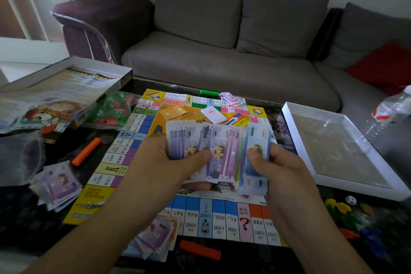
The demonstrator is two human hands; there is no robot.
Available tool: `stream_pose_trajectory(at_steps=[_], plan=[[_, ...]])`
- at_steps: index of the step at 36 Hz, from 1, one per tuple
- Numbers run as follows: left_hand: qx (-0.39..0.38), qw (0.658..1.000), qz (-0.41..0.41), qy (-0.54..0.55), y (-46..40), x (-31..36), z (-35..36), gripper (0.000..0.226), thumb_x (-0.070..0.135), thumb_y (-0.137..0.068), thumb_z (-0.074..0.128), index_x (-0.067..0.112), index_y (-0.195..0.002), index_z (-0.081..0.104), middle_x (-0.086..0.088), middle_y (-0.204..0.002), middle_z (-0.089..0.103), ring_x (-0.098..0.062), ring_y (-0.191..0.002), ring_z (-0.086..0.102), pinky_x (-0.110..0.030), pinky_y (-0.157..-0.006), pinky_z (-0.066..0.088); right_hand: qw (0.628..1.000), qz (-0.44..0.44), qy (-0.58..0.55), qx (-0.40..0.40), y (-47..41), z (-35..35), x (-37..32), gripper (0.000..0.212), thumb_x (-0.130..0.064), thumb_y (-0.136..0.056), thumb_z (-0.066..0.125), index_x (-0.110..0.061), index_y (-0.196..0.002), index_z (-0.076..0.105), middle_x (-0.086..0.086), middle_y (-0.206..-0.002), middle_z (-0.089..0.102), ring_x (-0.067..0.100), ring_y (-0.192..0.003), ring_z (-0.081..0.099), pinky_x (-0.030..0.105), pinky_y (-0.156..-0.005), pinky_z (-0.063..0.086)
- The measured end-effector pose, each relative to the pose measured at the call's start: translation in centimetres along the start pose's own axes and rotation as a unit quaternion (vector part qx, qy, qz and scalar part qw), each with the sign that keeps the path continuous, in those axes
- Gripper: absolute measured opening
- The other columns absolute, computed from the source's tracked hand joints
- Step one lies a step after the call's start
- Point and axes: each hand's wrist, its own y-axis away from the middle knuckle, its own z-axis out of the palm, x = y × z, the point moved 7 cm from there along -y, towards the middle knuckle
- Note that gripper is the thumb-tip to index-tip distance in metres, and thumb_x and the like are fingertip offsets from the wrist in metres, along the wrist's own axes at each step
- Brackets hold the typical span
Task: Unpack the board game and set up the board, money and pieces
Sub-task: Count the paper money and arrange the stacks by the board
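Observation:
The colourful game board (142, 140) lies unfolded on the dark table. Above its middle I hold a fanned stack of paper money (219, 140) in both hands. My left hand (169, 162) grips the purple notes, thumb on top. My right hand (273, 162) pinches the blue notes at the fan's right end. Piles of purple money lie at the board's left edge (59, 184), at its near edge (153, 238) and at its far right corner (230, 98). A white card deck (213, 113) rests on the board.
The box lid (55, 93) with printed sheets sits far left, beside a bag of red and green pieces (111, 109). A white box tray (338, 149) lies at the right. Orange bars (85, 151) (200, 249), a green bar (209, 92), a die (351, 200) and coloured tokens (342, 209) surround the board. A sofa (222, 51) stands behind.

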Motion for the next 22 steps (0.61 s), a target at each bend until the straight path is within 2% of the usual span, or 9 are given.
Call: stream_pose_trajectory(at_steps=[3,5,9,13,22], plan=[[0.002,1.0,-0.007,0.018,-0.1,-0.2,0.0,0.019,0.009,-0.089,0.075,0.012,-0.107,0.078,-0.006,-0.093,0.082,-0.027,-0.081,0.08,-0.037,-0.062,0.065,1.0,-0.013,0.008,-0.001,0.2,0.3,0.0,0.024,-0.019,-0.104,0.06,-0.033,-0.101,0.079,-0.009,-0.098,0.082,0.011,-0.086,0.078,0.027,-0.066,0.062],[-0.007,1.0,-0.011,0.021,-0.1,-0.3,0.1,0.019,0.01,-0.088,0.075,0.013,-0.107,0.078,-0.006,-0.094,0.082,-0.026,-0.082,0.08,-0.037,-0.062,0.066,1.0,-0.019,0.013,0.0,0.4,0.4,0.0,0.025,-0.018,-0.105,0.059,-0.033,-0.1,0.079,-0.009,-0.098,0.081,0.01,-0.087,0.078,0.024,-0.065,0.062],[-0.027,0.999,-0.017,0.022,0.0,-0.6,0.4,0.021,0.014,-0.087,0.075,0.014,-0.107,0.08,-0.005,-0.097,0.081,-0.025,-0.087,0.079,-0.04,-0.067,0.066,0.999,-0.02,0.025,0.011,0.6,0.6,0.0,0.026,-0.02,-0.106,0.059,-0.032,-0.098,0.08,-0.005,-0.093,0.081,0.016,-0.08,0.079,0.034,-0.062,0.064],[-0.028,0.999,-0.019,0.03,0.0,-0.8,0.6,0.019,0.012,-0.09,0.074,0.015,-0.108,0.079,-0.006,-0.097,0.081,-0.025,-0.088,0.079,-0.04,-0.067,0.066,0.999,-0.021,0.024,0.007,0.9,1.3,0.2,0.026,-0.024,-0.107,0.059,-0.038,-0.101,0.08,0.001,-0.099,0.081,0.029,-0.09,0.078,0.058,-0.079,0.064],[-0.027,0.996,-0.041,0.07,-0.1,-1.3,0.4,0.021,0.007,-0.089,0.073,0.012,-0.109,0.078,-0.01,-0.101,0.081,-0.03,-0.09,0.079,-0.043,-0.068,0.067,0.999,-0.016,0.051,-0.003,1.3,2.0,0.2,0.021,-0.026,-0.106,0.06,-0.035,-0.104,0.079,0.0,-0.098,0.08,0.027,-0.091,0.078,0.06,-0.085,0.062]])
